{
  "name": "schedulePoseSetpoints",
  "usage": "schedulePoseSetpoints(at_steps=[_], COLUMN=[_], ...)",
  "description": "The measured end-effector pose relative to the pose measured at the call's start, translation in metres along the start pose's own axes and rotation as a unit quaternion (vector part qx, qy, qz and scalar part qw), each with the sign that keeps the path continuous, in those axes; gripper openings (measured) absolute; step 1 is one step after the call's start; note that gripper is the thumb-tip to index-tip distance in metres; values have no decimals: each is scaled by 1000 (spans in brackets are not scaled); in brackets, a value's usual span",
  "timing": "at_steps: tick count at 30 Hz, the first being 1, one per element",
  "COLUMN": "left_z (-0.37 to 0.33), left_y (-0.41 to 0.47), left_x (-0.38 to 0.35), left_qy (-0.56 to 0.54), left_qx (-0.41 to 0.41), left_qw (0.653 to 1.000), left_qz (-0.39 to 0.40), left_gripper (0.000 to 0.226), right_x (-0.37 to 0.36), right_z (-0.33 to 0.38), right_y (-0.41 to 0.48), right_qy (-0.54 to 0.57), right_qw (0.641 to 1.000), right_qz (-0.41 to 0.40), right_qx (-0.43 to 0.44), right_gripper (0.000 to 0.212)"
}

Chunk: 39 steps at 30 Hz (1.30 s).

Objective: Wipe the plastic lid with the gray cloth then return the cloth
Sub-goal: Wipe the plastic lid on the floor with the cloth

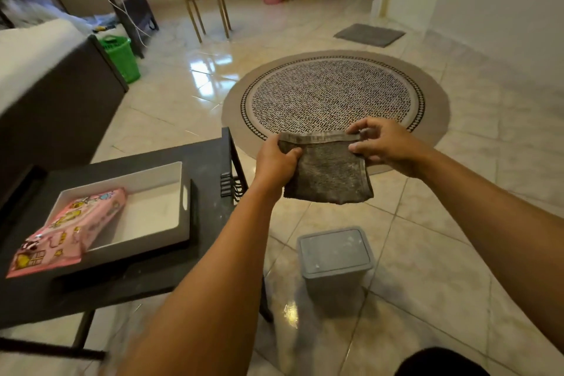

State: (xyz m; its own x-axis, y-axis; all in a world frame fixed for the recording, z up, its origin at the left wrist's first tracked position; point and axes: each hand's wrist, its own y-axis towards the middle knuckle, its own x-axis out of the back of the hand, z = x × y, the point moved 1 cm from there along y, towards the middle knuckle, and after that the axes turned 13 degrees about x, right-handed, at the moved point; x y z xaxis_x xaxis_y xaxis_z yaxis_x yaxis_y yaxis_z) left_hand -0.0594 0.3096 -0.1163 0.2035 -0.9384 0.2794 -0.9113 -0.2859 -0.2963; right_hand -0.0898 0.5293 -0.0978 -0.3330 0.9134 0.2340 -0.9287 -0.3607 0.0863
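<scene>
Both of our bare forearms reach forward over glossy marble tiles. Our left hand [276,159] and right hand [385,146] hold one gray cloth [331,172], a nubby folded terry square, in the air; left fingers [291,153] pinch its upper left corner, right fingers [358,148] pinch the hemmed upper right edge. Below it on the floor stands one frosted gray plastic box, its smooth rounded-square plastic lid [334,250] on top. Left, a dark bench [210,159] carries one white tray [158,189] and one pink packet [65,230]
</scene>
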Motion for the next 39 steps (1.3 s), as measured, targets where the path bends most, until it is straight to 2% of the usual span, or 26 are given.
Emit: schedulePoseSetpoints(at_steps=[4,12,24,28,30,32,36,39], left_z=[46,120,200,226,236,240,245,247], left_y=[-29,-64,-2,13,16,15,4,-1], left_x=[-16,-47,-84,-93,-93,-95,-111,-125], left_qy=[19,80,137,189,283,360,443,485], left_qx=[26,45,55,78,27,-50,-167,-196], left_qw=[999,995,988,978,953,923,878,851], left_qz=[-19,-44,-46,-47,-107,-127,-61,-48], left_gripper=[24,17,13,16,34,54,62,64], right_x=[-9,-28,-40,-41,-35,-29,-33,-40], right_z=[-27,-89,-205,-239,-257,-274,-294,-298], right_y=[-41,-94,-60,-62,-66,-72,-78,-78], right_qy=[-38,-134,-183,-223,-254,-273,-236,-208], right_qw=[999,990,982,974,967,960,965,972], right_qz=[32,29,42,25,22,46,85,85], right_qx=[-12,-22,-31,-6,-5,-30,-79,-71], right_gripper=[38,35,35,36,42,49,51,48])
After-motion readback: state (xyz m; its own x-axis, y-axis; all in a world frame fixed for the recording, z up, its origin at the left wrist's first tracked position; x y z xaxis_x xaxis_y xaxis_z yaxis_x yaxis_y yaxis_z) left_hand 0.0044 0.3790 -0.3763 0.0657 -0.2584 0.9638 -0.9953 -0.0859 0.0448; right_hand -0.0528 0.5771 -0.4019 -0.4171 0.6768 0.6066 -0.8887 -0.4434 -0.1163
